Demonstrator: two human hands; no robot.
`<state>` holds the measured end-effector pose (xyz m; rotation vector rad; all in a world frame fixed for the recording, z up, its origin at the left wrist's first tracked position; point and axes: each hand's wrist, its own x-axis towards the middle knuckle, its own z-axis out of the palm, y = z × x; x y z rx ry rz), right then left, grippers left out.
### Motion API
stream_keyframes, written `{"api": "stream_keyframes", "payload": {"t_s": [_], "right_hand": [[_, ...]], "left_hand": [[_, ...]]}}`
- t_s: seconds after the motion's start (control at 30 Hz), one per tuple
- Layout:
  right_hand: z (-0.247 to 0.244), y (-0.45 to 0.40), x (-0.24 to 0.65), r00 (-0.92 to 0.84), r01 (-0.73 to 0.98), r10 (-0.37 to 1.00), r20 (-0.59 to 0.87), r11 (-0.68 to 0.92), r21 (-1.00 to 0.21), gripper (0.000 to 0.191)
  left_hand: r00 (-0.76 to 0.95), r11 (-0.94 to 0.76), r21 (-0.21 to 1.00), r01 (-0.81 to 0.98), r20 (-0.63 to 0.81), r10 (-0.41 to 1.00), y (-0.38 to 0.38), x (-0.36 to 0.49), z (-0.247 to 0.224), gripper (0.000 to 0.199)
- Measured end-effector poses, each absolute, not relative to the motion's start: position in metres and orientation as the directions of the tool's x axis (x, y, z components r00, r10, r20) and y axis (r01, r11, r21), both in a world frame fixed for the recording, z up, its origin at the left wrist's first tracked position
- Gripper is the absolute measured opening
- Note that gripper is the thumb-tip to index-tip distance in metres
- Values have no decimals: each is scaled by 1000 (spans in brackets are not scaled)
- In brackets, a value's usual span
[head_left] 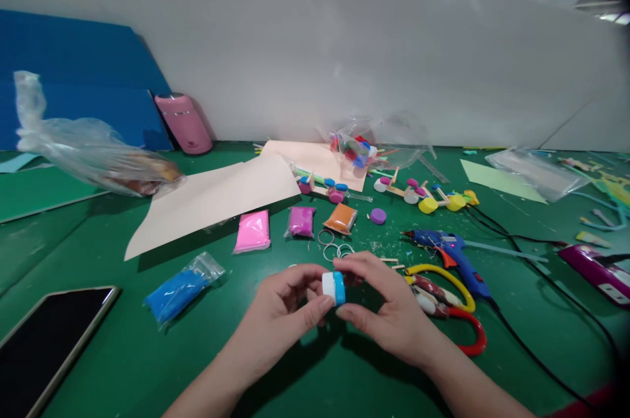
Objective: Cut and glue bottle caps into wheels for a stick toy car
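Two bottle caps are held up face to face in front of me, a white cap (328, 285) on the left and a blue cap (339, 288) on the right. My left hand (288, 310) is closed, with thumb and fingers pinching the white cap. Around the blue cap curve the fingertips and thumb of my right hand (391, 313), closed on its top and bottom edges. Just beyond the hands lie several thin rings (331, 249) and a purple cap (378, 216). Scissors (445, 303) with yellow and red handles lie beside my right wrist.
A blue glue gun (445, 244) with a black cord lies to the right. Clay packets in pink (252, 231), purple (300, 222), orange (341, 218) and blue (180, 290) rest ahead and left. Small cap-wheeled models (325, 188) stand behind; a phone (46, 346) lies left.
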<state>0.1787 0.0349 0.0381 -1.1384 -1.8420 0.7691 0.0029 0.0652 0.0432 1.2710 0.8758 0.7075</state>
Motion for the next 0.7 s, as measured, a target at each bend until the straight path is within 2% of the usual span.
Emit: {"api": "stream_keyframes", "payload": {"t_s": [0.23, 0.7], "right_hand": [[37, 35, 181, -295, 388, 899, 324, 423, -819, 36], [36, 36, 180, -297, 364, 896, 330, 426, -828, 36]], "left_hand": [[511, 45, 998, 43, -61, 858, 66, 1, 34, 26], [518, 26, 998, 53, -50, 854, 65, 0, 35, 27]]}}
